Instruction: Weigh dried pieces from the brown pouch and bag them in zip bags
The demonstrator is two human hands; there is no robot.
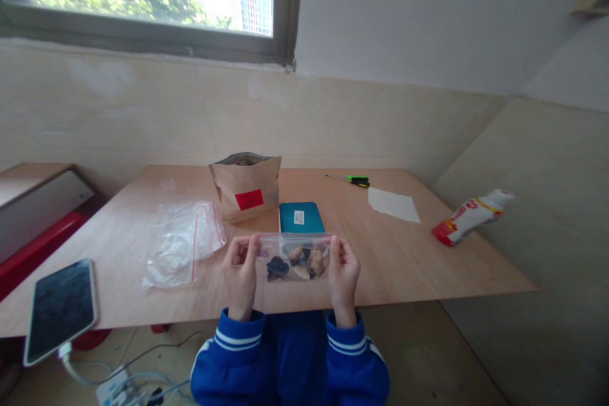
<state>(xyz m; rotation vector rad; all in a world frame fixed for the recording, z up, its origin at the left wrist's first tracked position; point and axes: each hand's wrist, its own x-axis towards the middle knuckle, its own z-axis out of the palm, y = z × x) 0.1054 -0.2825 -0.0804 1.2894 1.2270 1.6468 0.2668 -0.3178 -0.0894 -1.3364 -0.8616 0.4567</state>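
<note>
A clear zip bag point(294, 273) with dark and tan dried pieces in it is stretched between my two hands, just above the table's front edge. My left hand point(242, 273) pinches its upper left corner, and my right hand point(343, 273) pinches the upper right corner. The bag's top edge runs level between the thumbs. Behind it lies a teal box point(311, 219) with a white label. A brown paper pouch point(245, 187) with a red label stands upright behind to the left, its mouth open. Several flat clear zip bags point(178, 244) lie left of my left hand.
A screwdriver point(356, 180) and a torn white paper point(392, 204) lie at the back right. A white and red bottle point(469, 217) stands on the right. At the left table edge is a tablet point(61, 311) with a cable plugged in; a power strip point(117, 387) sits below.
</note>
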